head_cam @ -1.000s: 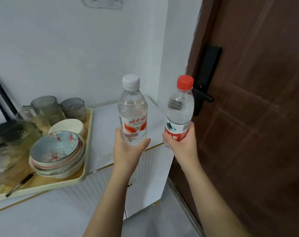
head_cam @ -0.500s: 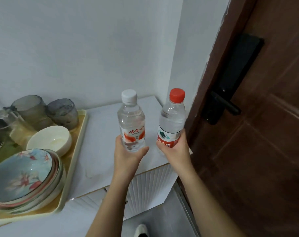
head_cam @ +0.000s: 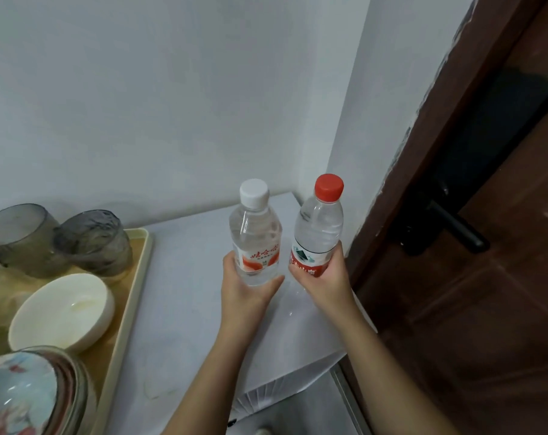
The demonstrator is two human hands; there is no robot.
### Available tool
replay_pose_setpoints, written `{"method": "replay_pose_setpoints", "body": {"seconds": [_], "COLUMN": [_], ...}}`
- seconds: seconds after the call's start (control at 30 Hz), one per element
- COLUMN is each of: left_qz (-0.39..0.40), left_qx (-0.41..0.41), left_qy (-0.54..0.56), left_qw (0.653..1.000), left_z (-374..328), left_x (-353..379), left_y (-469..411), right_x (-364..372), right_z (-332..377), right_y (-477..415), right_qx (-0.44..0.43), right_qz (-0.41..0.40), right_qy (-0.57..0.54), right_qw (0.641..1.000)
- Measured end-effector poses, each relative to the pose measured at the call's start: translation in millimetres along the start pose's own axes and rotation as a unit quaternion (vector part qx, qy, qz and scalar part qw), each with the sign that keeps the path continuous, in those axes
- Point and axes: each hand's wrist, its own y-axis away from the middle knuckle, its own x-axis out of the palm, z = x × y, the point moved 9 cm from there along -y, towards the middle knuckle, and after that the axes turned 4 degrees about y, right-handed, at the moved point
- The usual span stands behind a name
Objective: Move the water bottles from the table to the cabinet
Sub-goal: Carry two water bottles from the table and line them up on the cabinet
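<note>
Bottle bases [head_cam: 257,277] — hidden behind fingers [head_cam: 277,281]

Two bare forearms, no sleeves, hands [head_cam: 250,293] ringless

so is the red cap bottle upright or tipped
Nearly upright, leaning slightly left: the red-capped bottle has its cap on top, held at the label by the right hand.

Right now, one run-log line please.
left hand: white-cap bottle | right hand: red-cap bottle | both upright over cabinet top
</note>
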Motion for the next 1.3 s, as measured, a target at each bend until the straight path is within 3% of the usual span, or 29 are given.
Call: {"method": "replay_pose_setpoints", "body": {"seconds": [0.13,0.23,0.4,0.63,0.73,0.97,1.3], "left_qz": [0.027,0.063,0.014,-0.050,-0.054,-0.071,-0.098], "left_qx": [0.008,0.070,0.027,-0.026,-0.026,-0.007,-0.011], "left_qy": [-0.008,-0.098,-0.175,-0.100,-0.099,-0.159,-0.210], "left_qw": [1.000,0.991,0.984,0.993,0.993,0.985,0.973], "left_z": [-8,-24,-8,2,2,-5,-4], "left_x": [12,12,3,18,27,42,45], "left_y": [-9,-14,-18,-42,-57,-94,-132], "right_x": [4,-2,-11,-11,-11,-9,13], "right_z": [-2,-1,3,7,11,13,8], "right_y": [-13,-19,-27,-57,-72,-102,-124], "right_qx": [0.002,-0.006,-0.031,-0.047,-0.065,-0.055,-0.028], "right_qz": [0.052,0.075,0.039,-0.026,-0.057,-0.097,-0.096], "right_qy": [0.016,0.091,0.142,0.149,0.201,0.207,0.227], "right_qw": [0.999,0.993,0.989,0.987,0.976,0.972,0.969]}}
